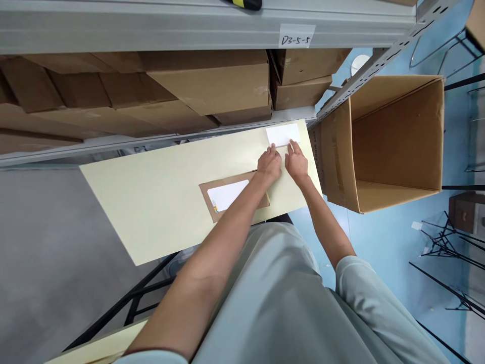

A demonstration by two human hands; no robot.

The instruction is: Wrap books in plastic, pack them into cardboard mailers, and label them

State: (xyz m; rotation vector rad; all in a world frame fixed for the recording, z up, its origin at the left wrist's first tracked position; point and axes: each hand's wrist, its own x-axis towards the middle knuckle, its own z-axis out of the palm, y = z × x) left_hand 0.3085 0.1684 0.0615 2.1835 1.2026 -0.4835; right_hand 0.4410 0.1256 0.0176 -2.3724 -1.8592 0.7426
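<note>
A small blank white paper sheet lies at the right end of a long cream-coloured board. My left hand is curled, its fingertips at the sheet's near edge. Close beside it, my right hand has its bent fingers on the same edge, nearer the right corner. Exactly how the fingertips grip the paper is too small to see. On the board by my left forearm sits a flat brown cardboard piece bearing a white label, partly covered by that arm.
Behind the board, a metal shelf marked with a handwritten tag holds several cardboard boxes. A large open carton stands right of the board. Black metal frames are at far right, and a black bar runs lower left.
</note>
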